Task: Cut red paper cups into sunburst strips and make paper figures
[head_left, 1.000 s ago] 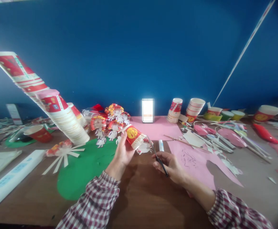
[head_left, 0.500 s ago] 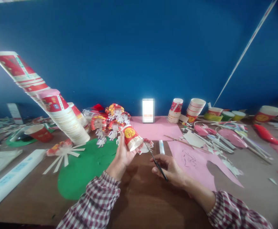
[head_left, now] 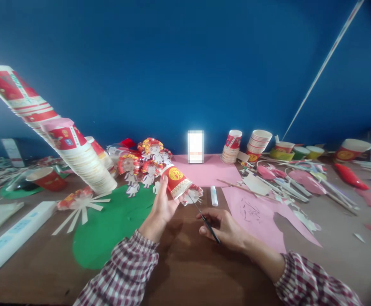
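Note:
In my left hand is a red paper cup with a yellow emblem, tilted so its pale, zigzag-patterned end faces down and right. The fingers wrap behind it and are partly hidden. My right hand grips black-handled scissors, seen edge-on, their thin blades pointing up toward the cup's lower end. Whether the tip touches the cup I cannot tell. Just behind the cup lie paper figures with red and yellow frills. A white glue stick rests beyond my right hand.
A tall stack of paper cups leans at the left, near a cup cut into strips and green paper. Pink sheets, paper scraps and sticks spread to the right. Shorter cup stacks stand by the blue wall.
The view has shifted slightly to the right. The cup has turned a little in my left hand, its emblem more toward me. Both hands keep their grips.

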### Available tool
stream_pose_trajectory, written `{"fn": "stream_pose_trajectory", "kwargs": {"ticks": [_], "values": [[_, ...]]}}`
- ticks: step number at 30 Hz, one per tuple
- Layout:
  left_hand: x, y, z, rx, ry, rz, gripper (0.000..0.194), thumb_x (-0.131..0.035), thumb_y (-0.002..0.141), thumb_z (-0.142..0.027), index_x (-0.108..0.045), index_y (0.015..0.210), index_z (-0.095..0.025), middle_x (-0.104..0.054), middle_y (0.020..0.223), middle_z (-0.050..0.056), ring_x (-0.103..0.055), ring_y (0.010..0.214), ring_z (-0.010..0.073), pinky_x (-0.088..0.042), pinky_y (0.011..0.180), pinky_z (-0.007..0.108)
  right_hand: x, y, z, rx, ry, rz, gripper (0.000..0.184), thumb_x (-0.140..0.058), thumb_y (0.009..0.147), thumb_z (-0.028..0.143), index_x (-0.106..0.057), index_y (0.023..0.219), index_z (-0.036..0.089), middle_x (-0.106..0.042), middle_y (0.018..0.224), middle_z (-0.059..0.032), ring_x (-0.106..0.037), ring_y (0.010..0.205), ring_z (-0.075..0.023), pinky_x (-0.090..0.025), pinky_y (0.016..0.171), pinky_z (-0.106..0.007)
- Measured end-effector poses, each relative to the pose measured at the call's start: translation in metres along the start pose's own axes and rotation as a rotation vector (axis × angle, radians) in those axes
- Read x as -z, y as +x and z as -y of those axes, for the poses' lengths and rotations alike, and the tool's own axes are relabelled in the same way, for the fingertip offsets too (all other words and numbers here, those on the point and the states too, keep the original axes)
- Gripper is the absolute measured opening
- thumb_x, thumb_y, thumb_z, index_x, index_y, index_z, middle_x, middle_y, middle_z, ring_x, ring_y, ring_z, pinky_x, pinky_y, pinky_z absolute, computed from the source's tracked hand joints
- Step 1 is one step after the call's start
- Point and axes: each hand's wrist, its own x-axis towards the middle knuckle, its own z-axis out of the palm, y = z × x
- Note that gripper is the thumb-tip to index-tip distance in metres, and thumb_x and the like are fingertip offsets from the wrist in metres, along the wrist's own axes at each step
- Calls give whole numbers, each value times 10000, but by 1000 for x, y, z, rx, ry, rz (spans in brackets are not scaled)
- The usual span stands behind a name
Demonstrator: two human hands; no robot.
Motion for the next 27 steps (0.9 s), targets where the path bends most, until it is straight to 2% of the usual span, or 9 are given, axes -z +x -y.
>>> {"fn": "stream_pose_trajectory", "kwargs": {"ticks": [10, 14, 18, 27], "values": [[-6, -7, 8, -1, 161, 11, 470, -649, 805, -450, -564, 1184, -184, -654, 1133, 134, -665, 929, 273, -559, 786, 410, 1, 0, 6, 19, 3, -27, 397, -722, 733, 431, -683, 1017, 158, -560, 646, 12, -458, 582, -114, -369, 531, -237], [-5, -8, 11, -3, 159, 17, 483, -672, 793, -427, -541, 1217, -237, -652, 1155, 105, -665, 951, 261, -545, 835, 446, 1, 0, 5, 18, 19, -39, 392, -727, 727, 434, -689, 1001, 158, -531, 612, 23, -431, 559, -106, -342, 509, -232], [-3, -8, 14, 4, 163, 68, 465, -666, 794, -433, -559, 1185, -205, -652, 1149, 128, -652, 1000, 287, -524, 876, 483, 0, 1, 1, 16, 66, -49, 410, -728, 731, 435, -675, 1010, 140, -539, 624, 19, -442, 552, -101, -342, 503, -230], [-6, -12, 14, -3, 228, 103, 428, -606, 828, -466, -591, 1151, -187, -647, 1159, 166, -649, 1012, 321, -531, 857, 477, 0, 1, 4, 1, 63, -49, 425, -729, 724, 441, -672, 1006, 128, -553, 640, 10, -452, 563, -105, -352, 517, -238]]}}
